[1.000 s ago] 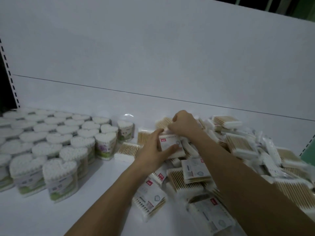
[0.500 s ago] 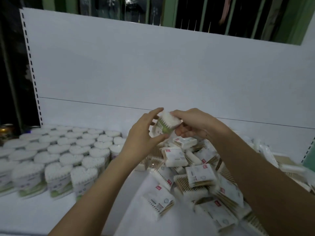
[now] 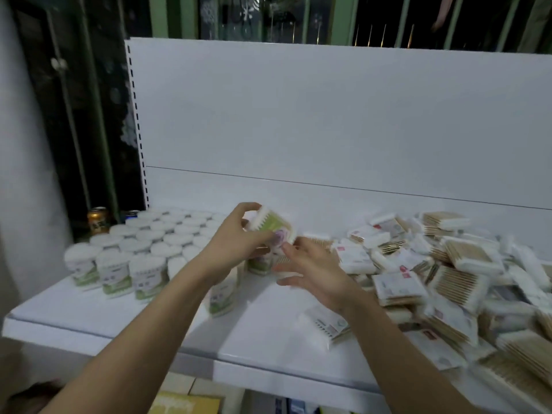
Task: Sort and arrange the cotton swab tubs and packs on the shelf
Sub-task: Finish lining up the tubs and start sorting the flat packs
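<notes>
tub (image 3: 273, 230) tilted | left grip (image 3: 239, 240) pinching it | right grip (image 3: 313, 268) spread beside

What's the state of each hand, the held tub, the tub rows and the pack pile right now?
left hand: fingers curled round the held tub, above the shelf.
right hand: open, fingers spread, just below the tub.
held tub: lifted, tilted on its side.
tub rows: upright, grouped on the left of the shelf.
pack pile: loose heap on the right, unsorted.
</notes>
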